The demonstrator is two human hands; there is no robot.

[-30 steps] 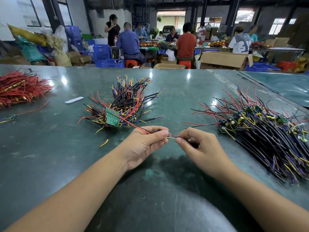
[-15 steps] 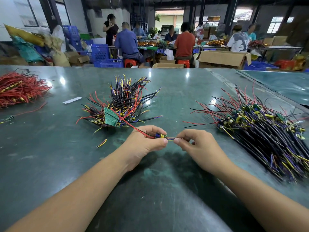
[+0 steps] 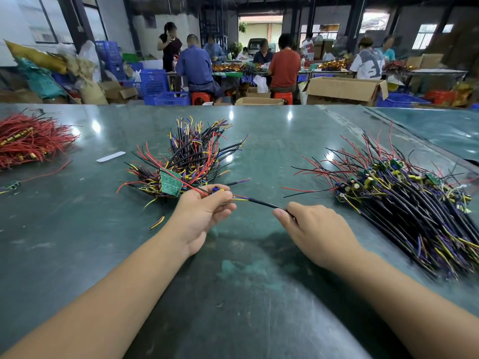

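Observation:
My left hand [image 3: 204, 211] pinches a small wired part with a blue component, its red wire trailing up-left toward the green circuit board [image 3: 169, 182]. From that part a black-sleeved cable [image 3: 259, 203] with yellow and purple wires runs right into my right hand [image 3: 313, 229], which grips the sleeve between thumb and curled fingers. Both hands hover over the green table [image 3: 233, 281], a hand's width apart.
A tangled pile of wired boards [image 3: 191, 156] lies just beyond my left hand. A larger stack of wired boards [image 3: 414, 200] lies at the right. Red wires [image 3: 28, 141] are heaped far left. A loose wire scrap [image 3: 156, 222] and a white strip [image 3: 110, 156] lie nearby. People work at tables behind.
My right hand has slid right and away from the left, drawing the black sleeve out along the wires; the gap between the hands has widened.

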